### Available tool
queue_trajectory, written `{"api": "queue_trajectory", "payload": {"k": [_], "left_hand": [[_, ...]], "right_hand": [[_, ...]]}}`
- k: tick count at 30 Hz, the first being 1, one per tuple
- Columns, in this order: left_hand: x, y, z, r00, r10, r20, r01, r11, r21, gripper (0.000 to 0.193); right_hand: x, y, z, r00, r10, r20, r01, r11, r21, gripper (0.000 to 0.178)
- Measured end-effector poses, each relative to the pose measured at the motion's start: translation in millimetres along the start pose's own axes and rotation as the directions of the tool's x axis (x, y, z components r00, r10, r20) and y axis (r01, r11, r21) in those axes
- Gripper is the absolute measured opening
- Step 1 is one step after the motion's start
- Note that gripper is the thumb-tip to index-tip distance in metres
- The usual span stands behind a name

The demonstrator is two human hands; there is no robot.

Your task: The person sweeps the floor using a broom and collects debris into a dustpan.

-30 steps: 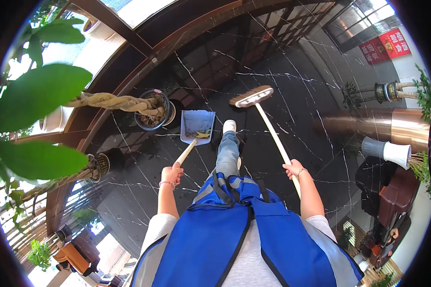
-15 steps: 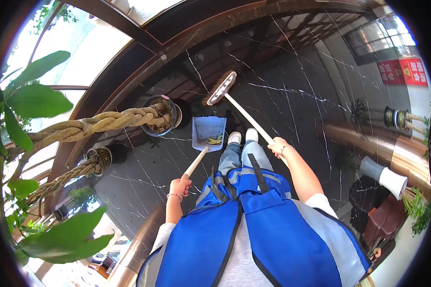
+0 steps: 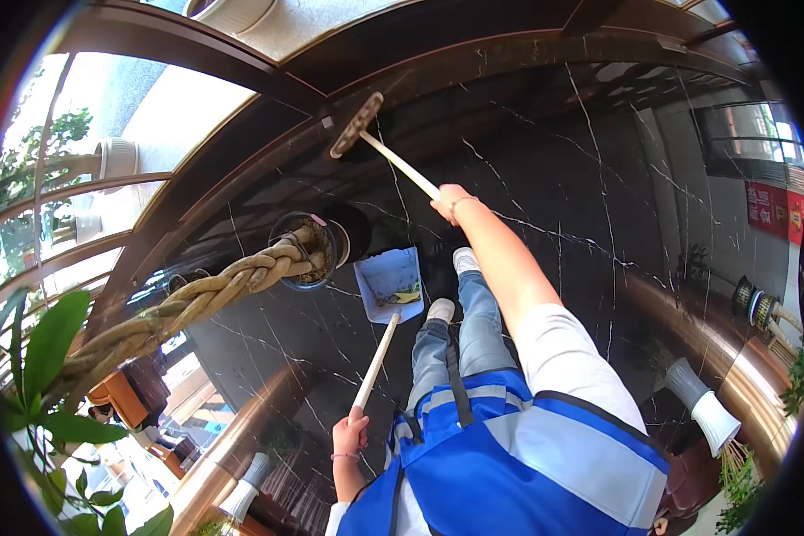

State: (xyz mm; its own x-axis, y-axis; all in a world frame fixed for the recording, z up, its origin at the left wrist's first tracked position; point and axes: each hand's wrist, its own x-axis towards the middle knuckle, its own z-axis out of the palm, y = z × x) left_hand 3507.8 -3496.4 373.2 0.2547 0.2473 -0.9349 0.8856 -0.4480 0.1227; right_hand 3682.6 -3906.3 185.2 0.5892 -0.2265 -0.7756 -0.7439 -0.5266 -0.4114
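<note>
The person stands on a dark marble floor [image 3: 545, 179] veined with thin white lines, wearing a blue apron [image 3: 518, 464] over jeans and pale shoes. The right hand [image 3: 449, 202] is stretched well out ahead, fingers wrapped tight around the pale wooden handle of a broom [image 3: 393, 161]. The broom head [image 3: 355, 125] sits far forward on the floor, close to the dark curved frame at the foot of the window wall. The left hand [image 3: 350, 438] hangs low by the hip, closed in a fist around the top end of the long wooden handle of a dustpan [image 3: 390, 284]. The light blue pan rests on the floor just ahead of the left shoe, and a few scraps of yellowish and green litter lie inside it. Just to the left of the pan stands a round dark pot [image 3: 308, 252], out of which a thick braided plant trunk [image 3: 179, 308] leans away toward the lower left, ending in broad green leaves [image 3: 49, 344]. Well off to the right, near the wall, a white cone-shaped pot [image 3: 704, 406] stands by itself.
</note>
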Motion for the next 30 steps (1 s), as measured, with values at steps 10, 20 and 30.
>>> {"api": "queue_trajectory", "payload": {"k": [10, 20, 30], "left_hand": [[-14.3, 25.2, 23.7, 0.995, -0.059, -0.080, 0.043, 0.980, -0.195, 0.014], [-4.1, 18.9, 13.7, 0.999, -0.013, -0.039, 0.007, 0.988, -0.151, 0.015], [-3.8, -18.2, 19.6, 0.998, -0.055, -0.014, 0.052, 0.984, -0.168, 0.016]], "right_hand": [[13.5, 94.3, 34.5, 0.958, 0.282, -0.052, -0.285, 0.955, -0.083, 0.029], [-231.7, 227.0, 74.7, 0.882, 0.456, 0.116, -0.426, 0.879, -0.214, 0.033], [-192.5, 115.9, -10.6, 0.983, 0.087, 0.160, -0.028, 0.939, -0.342, 0.031]]}}
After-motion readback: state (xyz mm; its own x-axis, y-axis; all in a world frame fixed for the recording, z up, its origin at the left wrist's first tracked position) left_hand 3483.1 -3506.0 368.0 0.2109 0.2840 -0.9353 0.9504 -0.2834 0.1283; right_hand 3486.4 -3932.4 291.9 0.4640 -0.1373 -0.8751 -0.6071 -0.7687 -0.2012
